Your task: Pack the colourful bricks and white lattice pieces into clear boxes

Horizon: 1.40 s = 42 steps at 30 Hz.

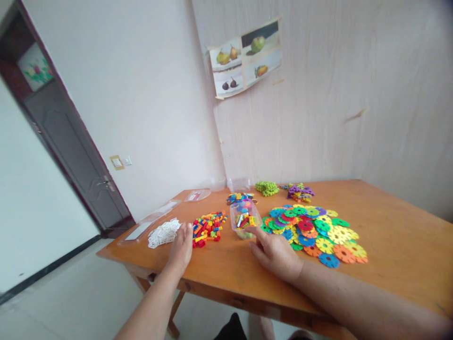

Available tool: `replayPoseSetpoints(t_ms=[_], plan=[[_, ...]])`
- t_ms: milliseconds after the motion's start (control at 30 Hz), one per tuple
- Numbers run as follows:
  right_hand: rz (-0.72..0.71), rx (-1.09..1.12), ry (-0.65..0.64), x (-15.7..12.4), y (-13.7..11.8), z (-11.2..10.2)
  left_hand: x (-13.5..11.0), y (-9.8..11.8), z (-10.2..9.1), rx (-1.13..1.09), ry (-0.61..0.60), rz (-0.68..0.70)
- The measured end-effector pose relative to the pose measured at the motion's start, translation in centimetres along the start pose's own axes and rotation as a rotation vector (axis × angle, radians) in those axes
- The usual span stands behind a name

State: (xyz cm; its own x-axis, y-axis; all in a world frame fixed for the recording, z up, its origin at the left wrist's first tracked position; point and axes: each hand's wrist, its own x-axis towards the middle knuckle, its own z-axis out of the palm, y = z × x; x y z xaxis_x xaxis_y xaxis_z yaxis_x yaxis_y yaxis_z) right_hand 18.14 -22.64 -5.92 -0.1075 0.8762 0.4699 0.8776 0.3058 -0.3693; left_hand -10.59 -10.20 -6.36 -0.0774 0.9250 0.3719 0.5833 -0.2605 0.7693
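Observation:
My left hand [181, 248] is upright on its edge with the fingers stretched out and nothing in it. It stands between a heap of white plastic pieces [164, 233] and a pile of small red, yellow, orange and blue building bricks [208, 227], at the bricks' near left side. A clear plastic box [233, 216] with some colourful bricks inside sits near the middle of the table. My right hand [278, 254] lies just in front of this box, index finger extended at its near edge and thumb apart. Whether that fingertip touches the box I cannot tell.
Right of the box spreads a big pile of notched flower discs [311, 229] on the wooden table [399, 236]. Farther back are green interlocking pieces [267, 188], purple and yellow pieces [300, 192] and a blue-yellow heap [240, 198]. Clear lids [154, 218] lie along the left edge.

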Motion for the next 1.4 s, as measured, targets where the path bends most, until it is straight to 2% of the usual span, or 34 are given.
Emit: replayPoseSetpoints(t_ms=[67,167,400,533,667,800,967,1100,1233,1400], plan=[[0.092,-0.108,0.035,0.6,0.4,0.0,-0.1,0.3,0.0,0.004,-0.003,-0.003],[0.160,-0.201,0.005,1.2,0.9,-0.3,-0.1,0.5,0.0,0.008,-0.005,-0.015],[0.094,-0.222,0.004,0.2,-0.2,-0.5,-0.1,0.5,0.1,-0.003,0.001,-0.025],[0.114,-0.334,-0.022,0.7,-0.5,-0.2,-0.1,0.4,0.1,-0.002,-0.010,-0.038],[0.057,-0.353,-0.015,1.1,-0.4,-0.3,0.0,0.0,0.2,-0.035,-0.010,-0.033],[0.123,-0.399,-0.024,1.4,0.0,-0.5,0.1,-0.3,0.4,-0.059,-0.017,-0.041],[0.064,-0.374,-0.008,1.1,-0.2,-0.7,-0.2,0.3,0.2,-0.048,-0.026,-0.056],[0.092,-0.384,-0.024,1.2,-0.3,-0.8,-0.5,1.0,0.0,-0.032,-0.026,-0.064],[0.145,-0.400,0.016,1.1,0.4,-0.7,-0.5,1.1,0.0,-0.012,-0.038,-0.067],[0.194,-0.303,0.008,1.5,1.4,-0.9,-0.6,1.4,-0.2,0.017,-0.041,-0.073]])
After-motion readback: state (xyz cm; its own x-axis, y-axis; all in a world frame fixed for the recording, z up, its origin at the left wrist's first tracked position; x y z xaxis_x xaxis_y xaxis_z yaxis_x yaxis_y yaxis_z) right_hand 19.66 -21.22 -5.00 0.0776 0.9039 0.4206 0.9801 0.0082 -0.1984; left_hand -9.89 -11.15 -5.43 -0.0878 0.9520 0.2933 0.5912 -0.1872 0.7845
